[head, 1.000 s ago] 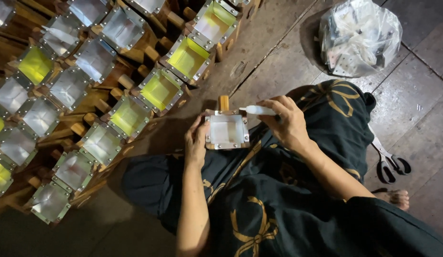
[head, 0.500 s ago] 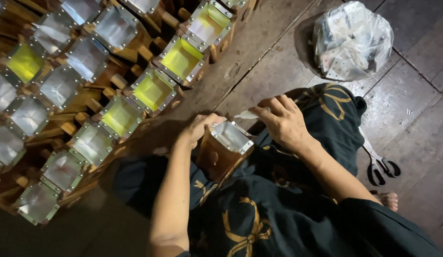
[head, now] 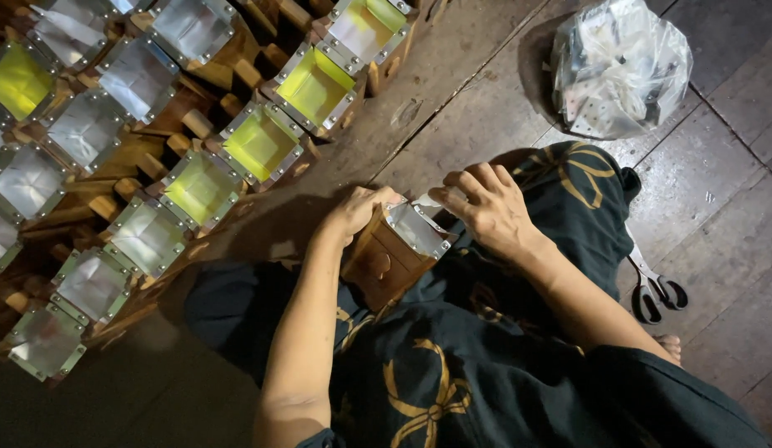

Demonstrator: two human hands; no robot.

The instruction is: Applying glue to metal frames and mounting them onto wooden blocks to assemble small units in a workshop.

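Left hand (head: 359,211) curled round the far upper edge of a small wooden box (head: 386,261), fingers closed on it. Right hand (head: 486,207) bent over the box's near upper corner, fingertips pressed together at a pale strip of sheet by the metal-framed top (head: 417,228); could not tell whether pinched on that strip or only pressed against it. Box tilted on the lap, against dark cloth with a gold pattern (head: 427,390), shiny top turned up and to the right.

Left of the box and beyond it, rows of similar boxes (head: 195,141) packed close on the wooden floor (head: 452,91), some tops yellow, some silver-grey. Beyond the box to the right, well apart, a clear plastic bag (head: 618,66) of pale pieces. Right of the box, near the right forearm, scissors (head: 656,286) flat on the floor.

Judged at risk: a slip off the lap, given the tilt and a grip only at the top; a cut or scrape from the thin metal edge under the fingertips; a crease in the sheet from uneven pressure.

Hidden: fingertips of both hands behind the box's edge, the underside of the box. Bag contents too blurred to name. Outer rows cut off by the frame.
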